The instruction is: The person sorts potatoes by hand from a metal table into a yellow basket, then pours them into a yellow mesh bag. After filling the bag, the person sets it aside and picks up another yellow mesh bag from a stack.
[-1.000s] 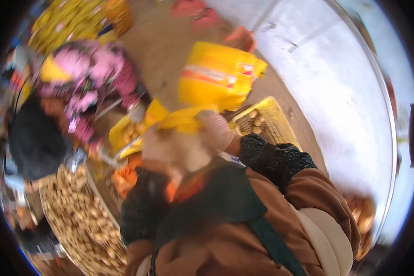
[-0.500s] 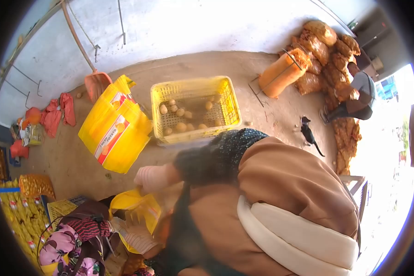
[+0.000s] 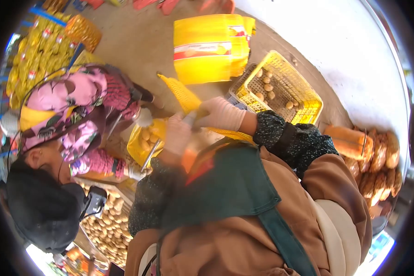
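One yellow mesh bag [image 3: 184,94], likely light, limp and best taken by its bunched edge, is held above the floor [image 3: 138,50] near the left corner of the yellow crate [image 3: 303,78], pinched by the right hand [image 3: 221,115]; the blurred left hand's [image 3: 177,135] grip cannot be told.

Scene brightly lit, daylight blown out at both lower corners. White wall [image 3: 340,60] washed out by glare. Left hand [image 3: 178,134] and near side of green apron [image 3: 225,184] smeared by blur; yellow crate [image 3: 285,87] rendered sharper. Edges bent by fisheye, ringed in black, blue-fringed.
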The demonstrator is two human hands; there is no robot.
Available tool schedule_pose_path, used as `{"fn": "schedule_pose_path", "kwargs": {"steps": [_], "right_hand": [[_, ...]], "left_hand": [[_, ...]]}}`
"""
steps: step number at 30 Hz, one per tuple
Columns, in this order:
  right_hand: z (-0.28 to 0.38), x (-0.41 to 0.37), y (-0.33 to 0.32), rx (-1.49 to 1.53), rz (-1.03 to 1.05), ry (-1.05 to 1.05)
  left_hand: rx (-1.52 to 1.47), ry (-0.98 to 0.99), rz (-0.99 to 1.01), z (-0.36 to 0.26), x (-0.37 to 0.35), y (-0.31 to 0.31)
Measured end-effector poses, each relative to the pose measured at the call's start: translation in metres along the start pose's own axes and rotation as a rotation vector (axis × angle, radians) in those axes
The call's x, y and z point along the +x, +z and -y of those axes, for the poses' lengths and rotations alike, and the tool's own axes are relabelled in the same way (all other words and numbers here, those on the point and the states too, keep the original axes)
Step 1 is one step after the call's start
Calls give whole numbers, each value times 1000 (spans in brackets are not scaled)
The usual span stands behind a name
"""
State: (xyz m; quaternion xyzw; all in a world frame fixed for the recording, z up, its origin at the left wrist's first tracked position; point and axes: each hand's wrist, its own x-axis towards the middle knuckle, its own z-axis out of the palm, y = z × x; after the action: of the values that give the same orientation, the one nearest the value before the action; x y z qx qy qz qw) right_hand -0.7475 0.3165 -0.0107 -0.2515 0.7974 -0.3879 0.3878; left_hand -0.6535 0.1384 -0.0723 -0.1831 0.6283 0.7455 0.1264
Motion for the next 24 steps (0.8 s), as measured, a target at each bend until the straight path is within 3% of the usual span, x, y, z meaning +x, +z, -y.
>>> {"fn": "schedule_pose_path", "kwargs": {"steps": [2,6,7,10,11,12,13,14,15,19,21,23,24], "right_hand": [[-9,2,6,162,12,-12],[-53,14,-4,-628,-349,-675],[-72,25,-8,-614,-425,-526],[-57,31,-54,-1133,-307,107],[-60,33,-64,-1082,-290,248],[-65,37,-73,-787,-346,365],[-61,43,-74,18,-553,411],[-57,50,-70,560,-695,376],[-53,53,-68,734,-717,349],[21,19,-51,182,-323,242],[42,-2,-36,-139,-155,-186],[54,-14,-23,-351,-66,-408],[55,-19,-15,-397,-68,-414]], "left_hand": [[136,75,-79,17,-6,-11],[96,54,-159,-3,-41,-10],[113,100,-157,12,-44,-17],[644,321,-113,89,-41,-52],[552,178,-108,92,-47,-47],[512,109,-116,95,-51,-44],[471,40,-126,99,-55,-42],[488,38,-154,105,-59,-41],[505,34,-181,110,-64,-41],[638,85,-301,116,-82,-57],[691,181,-283,112,-98,-72],[663,246,-281,128,-99,-89],[646,273,-268,143,-99,-96]]}}
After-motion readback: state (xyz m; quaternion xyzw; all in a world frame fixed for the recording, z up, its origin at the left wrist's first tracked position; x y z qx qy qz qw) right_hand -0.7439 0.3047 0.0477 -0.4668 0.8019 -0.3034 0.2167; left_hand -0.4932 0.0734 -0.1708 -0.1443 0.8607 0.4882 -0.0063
